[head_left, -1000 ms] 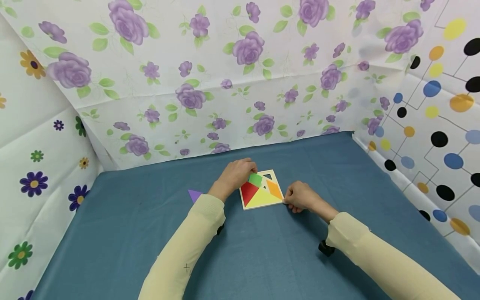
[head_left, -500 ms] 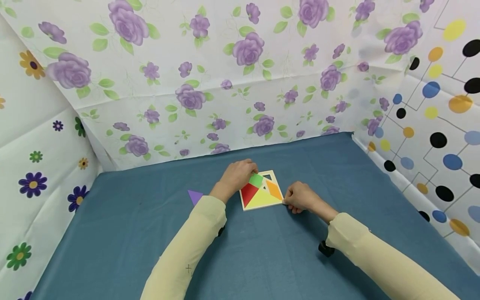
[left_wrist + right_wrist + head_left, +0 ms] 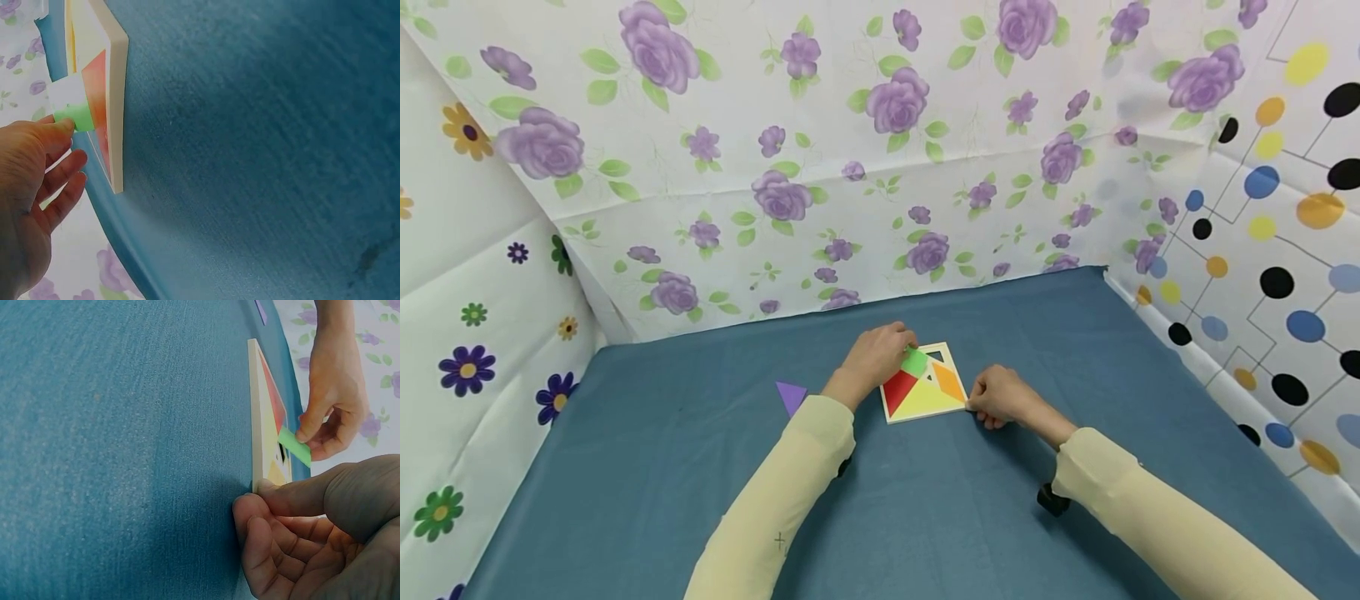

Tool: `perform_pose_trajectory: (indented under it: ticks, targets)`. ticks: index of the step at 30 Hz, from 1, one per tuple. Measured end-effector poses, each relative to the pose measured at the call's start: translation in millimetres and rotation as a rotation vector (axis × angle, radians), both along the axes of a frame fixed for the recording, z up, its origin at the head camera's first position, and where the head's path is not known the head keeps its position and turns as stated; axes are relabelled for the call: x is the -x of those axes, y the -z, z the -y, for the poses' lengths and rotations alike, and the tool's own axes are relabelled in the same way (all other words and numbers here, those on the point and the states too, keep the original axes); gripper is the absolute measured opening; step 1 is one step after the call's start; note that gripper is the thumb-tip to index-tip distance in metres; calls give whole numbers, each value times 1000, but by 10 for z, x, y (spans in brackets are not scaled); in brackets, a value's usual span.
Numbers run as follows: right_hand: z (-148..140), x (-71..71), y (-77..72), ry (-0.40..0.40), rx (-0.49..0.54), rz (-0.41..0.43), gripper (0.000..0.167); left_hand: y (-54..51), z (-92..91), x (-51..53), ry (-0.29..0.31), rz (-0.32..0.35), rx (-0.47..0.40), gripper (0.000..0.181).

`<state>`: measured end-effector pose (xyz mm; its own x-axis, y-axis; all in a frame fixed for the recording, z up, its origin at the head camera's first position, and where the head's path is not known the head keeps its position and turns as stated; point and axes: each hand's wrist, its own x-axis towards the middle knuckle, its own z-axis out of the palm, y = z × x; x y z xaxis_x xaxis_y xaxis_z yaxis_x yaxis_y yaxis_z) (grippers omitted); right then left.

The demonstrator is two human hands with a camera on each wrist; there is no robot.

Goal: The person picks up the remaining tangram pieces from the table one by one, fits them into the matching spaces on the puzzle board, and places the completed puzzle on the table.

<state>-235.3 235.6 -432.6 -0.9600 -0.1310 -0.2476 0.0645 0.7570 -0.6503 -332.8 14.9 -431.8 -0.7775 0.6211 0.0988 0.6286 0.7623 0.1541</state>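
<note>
A tangram board (image 3: 925, 412) with a pale wooden frame lies on the blue cloth. Red (image 3: 897, 390), yellow (image 3: 925, 400) and orange (image 3: 950, 381) pieces sit in it, and dark gaps show near its far side. My left hand (image 3: 876, 356) pinches a green square piece (image 3: 915, 362) between thumb and fingers; in the right wrist view this green piece (image 3: 295, 446) stands tilted over the board. With thumb and forefinger, my right hand (image 3: 997, 395) grips the board's near right corner. Left of the board, a purple triangle piece (image 3: 791, 396) lies partly behind my left sleeve.
Blue cloth (image 3: 685, 467) covers the table. A white sheet with purple roses (image 3: 782, 196) hangs behind it. Patterned sheets hang at both sides, flowers on the left and coloured dots on the right.
The left hand has shifted very slightly to the right with the green square piece. The right hand keeps its grip on the board's corner, and the board stays in place.
</note>
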Motion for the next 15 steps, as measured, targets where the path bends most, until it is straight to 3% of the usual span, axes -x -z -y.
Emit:
perform_pose_trajectory:
  ticks: [15]
  targets:
    - [19,-22,-4,2,1,-13,20,14,-46,18,-15,35,45,28]
